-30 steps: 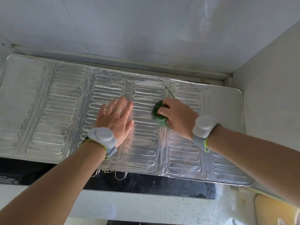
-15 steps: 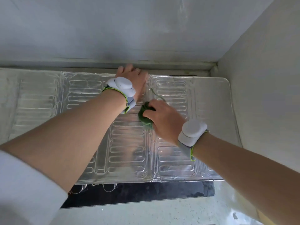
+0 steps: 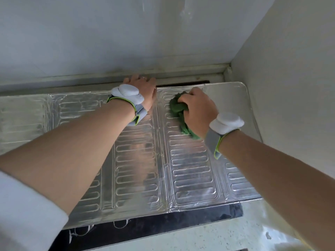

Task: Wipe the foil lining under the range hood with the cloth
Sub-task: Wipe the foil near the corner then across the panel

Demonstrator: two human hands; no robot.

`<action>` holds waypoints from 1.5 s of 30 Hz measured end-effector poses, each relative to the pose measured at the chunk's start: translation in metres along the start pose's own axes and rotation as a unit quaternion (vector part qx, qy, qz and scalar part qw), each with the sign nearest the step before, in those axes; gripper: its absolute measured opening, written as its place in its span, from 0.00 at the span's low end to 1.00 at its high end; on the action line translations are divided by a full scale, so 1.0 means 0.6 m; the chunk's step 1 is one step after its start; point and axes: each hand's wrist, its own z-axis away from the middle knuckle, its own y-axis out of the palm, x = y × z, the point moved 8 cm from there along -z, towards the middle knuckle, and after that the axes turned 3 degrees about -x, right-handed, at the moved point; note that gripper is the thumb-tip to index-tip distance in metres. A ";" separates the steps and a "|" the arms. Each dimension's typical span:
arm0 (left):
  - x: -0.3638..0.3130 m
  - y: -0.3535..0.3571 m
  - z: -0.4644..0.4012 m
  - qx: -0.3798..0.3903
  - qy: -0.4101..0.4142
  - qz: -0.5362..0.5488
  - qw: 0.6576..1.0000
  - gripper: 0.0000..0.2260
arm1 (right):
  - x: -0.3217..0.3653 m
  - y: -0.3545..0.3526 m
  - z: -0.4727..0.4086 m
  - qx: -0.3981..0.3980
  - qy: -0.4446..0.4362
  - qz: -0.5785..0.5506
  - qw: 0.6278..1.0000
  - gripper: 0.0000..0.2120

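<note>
— Foil lining (image 3: 190, 171), embossed and silver, runs across the middle of the frame, its far edge meeting the wall at upper centre. What is each hand doing?

— Going from the left: my left hand (image 3: 143, 91), upper centre, lies with fingers spread and fairly straight over the foil's far edge, pressing it toward the ledge. It grips nothing. Just right of it, my right hand (image 3: 197, 107) has its fingers curled round the green cloth (image 3: 178, 110), which is bunched under the palm and pressed on the right-hand foil panel near its top corner. A tail of cloth trails out toward my wrist.

— And below?

— Dark cooktop (image 3: 163, 225) shows along the lower edge of the frame, beneath the foil's near edge.

— How should this stroke go?

— As I judge it, light and even. The sheet looks thin and a dark gap shows behind its upper right edge, so hard scrubbing could lift or crease it. I would keep the left palm pinning the edge, draw the cloth along the embossed grooves rather than across them, and refold the wad so a clean face meets the metal.
</note>
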 end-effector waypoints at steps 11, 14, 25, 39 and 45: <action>0.000 0.003 0.012 -0.009 -0.007 0.031 0.999 0.13 | 0.022 0.006 0.053 -0.003 -0.056 -0.031 0.998 0.13; -0.007 -0.001 0.013 -0.017 -0.009 0.021 1.000 0.13 | -0.049 -0.019 0.040 -0.042 0.039 0.006 0.998 0.14; -0.052 0.005 0.022 -0.011 0.015 -0.001 1.000 0.15 | 0.081 0.038 0.067 0.009 -0.037 -0.035 0.999 0.14; -0.063 0.022 0.035 -0.024 0.032 -0.038 0.998 0.22 | 0.064 0.032 0.068 0.012 -0.022 -0.052 0.998 0.16; -0.061 0.014 0.036 -0.062 0.022 -0.028 0.997 0.19 | -0.059 -0.017 0.050 -0.069 0.035 -0.023 0.997 0.13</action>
